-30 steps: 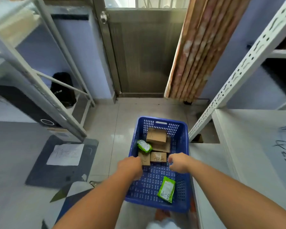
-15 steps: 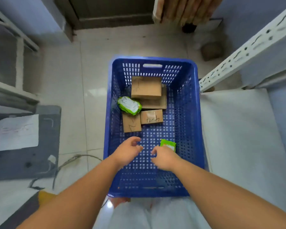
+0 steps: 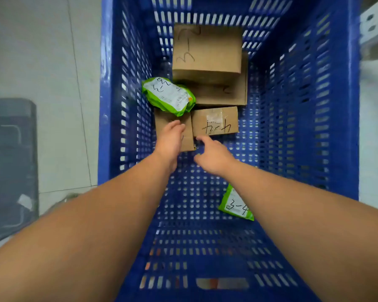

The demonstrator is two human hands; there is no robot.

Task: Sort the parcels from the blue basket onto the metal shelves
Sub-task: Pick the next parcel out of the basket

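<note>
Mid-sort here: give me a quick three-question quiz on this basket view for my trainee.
1. True or false: the right hand grips a parcel.
2. How many green pouches lie in the blue basket? A one, B two, C four.
3. Fill in: the pouch beside the right forearm is marked ___.
Key: 1 false; 2 B; 3 3-4.

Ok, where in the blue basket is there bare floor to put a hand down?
Bare floor runs along the right wall beside the cardboard boxes, and across the near end, left of the green 3-4 packet. The far middle is crowded: stacked boxes, a green packet, the left hand and right hand.
</note>
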